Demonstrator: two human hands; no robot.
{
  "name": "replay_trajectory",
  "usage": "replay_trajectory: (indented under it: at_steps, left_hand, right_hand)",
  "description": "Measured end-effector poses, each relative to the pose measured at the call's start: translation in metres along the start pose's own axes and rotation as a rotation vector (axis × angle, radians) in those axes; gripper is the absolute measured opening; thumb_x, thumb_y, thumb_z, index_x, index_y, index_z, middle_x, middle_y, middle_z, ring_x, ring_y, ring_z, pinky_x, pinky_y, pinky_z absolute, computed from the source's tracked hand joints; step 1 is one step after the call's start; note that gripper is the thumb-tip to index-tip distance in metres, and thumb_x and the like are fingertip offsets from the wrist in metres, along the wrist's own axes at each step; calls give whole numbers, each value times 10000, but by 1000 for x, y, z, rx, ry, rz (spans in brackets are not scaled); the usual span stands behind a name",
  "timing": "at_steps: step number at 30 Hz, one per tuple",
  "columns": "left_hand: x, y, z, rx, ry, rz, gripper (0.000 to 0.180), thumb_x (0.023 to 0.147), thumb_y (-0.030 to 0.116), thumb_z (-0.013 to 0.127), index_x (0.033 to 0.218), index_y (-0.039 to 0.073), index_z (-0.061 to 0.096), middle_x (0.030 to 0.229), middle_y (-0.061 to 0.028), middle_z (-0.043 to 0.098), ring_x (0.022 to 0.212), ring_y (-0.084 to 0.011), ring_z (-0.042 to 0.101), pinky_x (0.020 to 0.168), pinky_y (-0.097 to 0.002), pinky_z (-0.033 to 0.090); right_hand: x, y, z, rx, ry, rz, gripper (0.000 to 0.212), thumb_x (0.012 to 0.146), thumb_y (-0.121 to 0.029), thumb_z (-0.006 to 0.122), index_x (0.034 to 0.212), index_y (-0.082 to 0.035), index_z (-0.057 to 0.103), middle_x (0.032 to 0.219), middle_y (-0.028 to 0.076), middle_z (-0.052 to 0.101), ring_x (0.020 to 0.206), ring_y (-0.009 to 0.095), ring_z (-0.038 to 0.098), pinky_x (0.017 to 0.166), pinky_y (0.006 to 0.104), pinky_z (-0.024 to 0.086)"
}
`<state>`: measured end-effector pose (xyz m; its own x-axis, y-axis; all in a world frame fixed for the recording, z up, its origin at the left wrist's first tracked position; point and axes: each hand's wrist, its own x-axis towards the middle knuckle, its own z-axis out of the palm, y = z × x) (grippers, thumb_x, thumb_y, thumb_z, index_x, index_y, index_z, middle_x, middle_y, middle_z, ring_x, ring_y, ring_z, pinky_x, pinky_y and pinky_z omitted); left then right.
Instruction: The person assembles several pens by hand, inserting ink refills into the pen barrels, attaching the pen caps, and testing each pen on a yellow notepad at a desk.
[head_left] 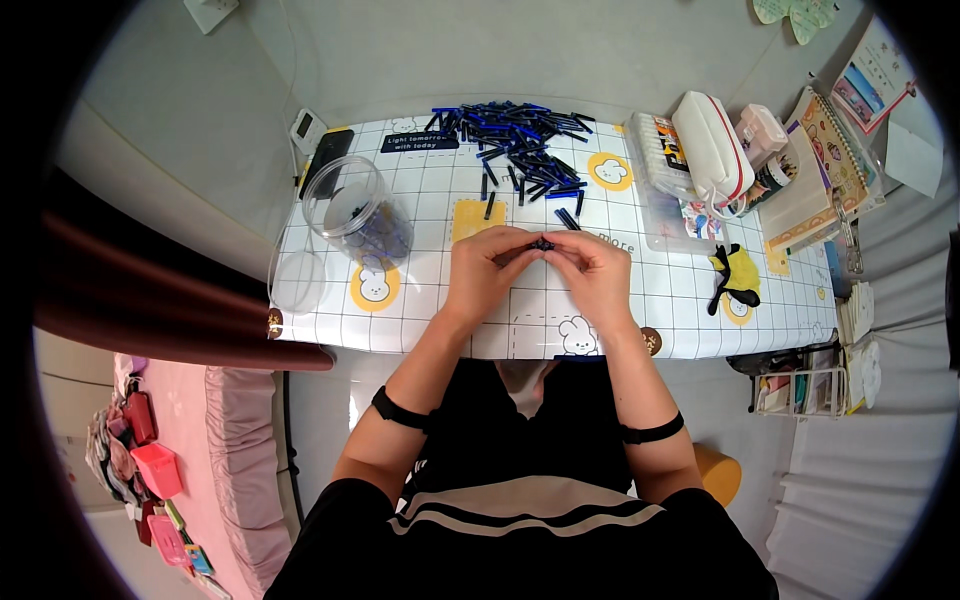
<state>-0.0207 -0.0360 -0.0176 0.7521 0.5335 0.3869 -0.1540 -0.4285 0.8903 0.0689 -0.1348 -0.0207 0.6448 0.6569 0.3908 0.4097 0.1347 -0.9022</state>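
Observation:
Over the near middle of the table, my left hand (487, 268) and my right hand (595, 272) meet at the fingertips. Both pinch a small cluster of dark blue ink cartridges (542, 244); the fingers cover most of it, so its number cannot be made out. Beyond them lies a large loose pile of similar cartridges (520, 130), slim dark tubes with blue parts. A few stray ones lie between the pile and my hands. Left of my hands a clear plastic jar (345, 205) stands uncovered, with bluish things in it. Its clear round lid (298, 282) lies nearer, by the table's left edge.
A black phone (328, 160) and a small white device (306, 130) lie at the far left. On the right are a clear plastic box (665, 225), a white pencil case (712, 150), a notebook (835, 150) and a yellow-and-black cloth item (735, 275).

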Motion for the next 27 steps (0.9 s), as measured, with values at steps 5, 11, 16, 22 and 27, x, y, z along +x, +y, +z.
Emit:
replay_trajectory:
  at_steps: [5, 11, 16, 22, 27]
  left_hand:
    - [0, 1, -1, 34, -6, 2, 152, 648, 3, 586, 800, -3, 581, 752, -78, 564, 620, -119, 546, 542, -185, 444]
    - [2, -2, -1, 13, -24, 9, 142, 641, 15, 600, 780, -3, 586, 714, -76, 568, 590, -113, 540, 527, -189, 437]
    - [5, -2, 0, 77, -2, -50, 138, 640, 39, 615, 766, -10, 587, 685, -65, 573, 581, -86, 524, 514, -171, 416]
    - [12, -11, 4, 4, 15, -49, 121, 632, 41, 621, 735, -9, 584, 682, -80, 573, 600, -121, 559, 530, -189, 437]
    - [18, -11, 8, 94, 36, 41, 120, 627, 41, 621, 715, -18, 565, 674, -86, 559, 600, -147, 565, 535, -210, 449]
  right_hand:
    - [0, -2, 0, -14, -12, 19, 156, 633, 36, 584, 783, -2, 567, 734, 75, 573, 670, 121, 566, 588, 184, 451]
    - [3, 0, 2, -24, 10, 25, 145, 625, 39, 587, 762, -1, 562, 699, 75, 569, 643, 113, 565, 564, 182, 446]
    - [7, 8, 3, -9, 13, -7, 127, 623, 36, 589, 739, -2, 553, 679, 71, 564, 618, 106, 561, 532, 181, 438]
    - [12, 13, 5, -53, 39, -38, 121, 619, 28, 593, 722, -12, 543, 665, 63, 547, 602, 113, 557, 510, 187, 431]
    - [17, 13, 3, -254, 64, -211, 106, 627, 19, 567, 719, -19, 534, 667, 73, 523, 600, 177, 549, 503, 233, 427]
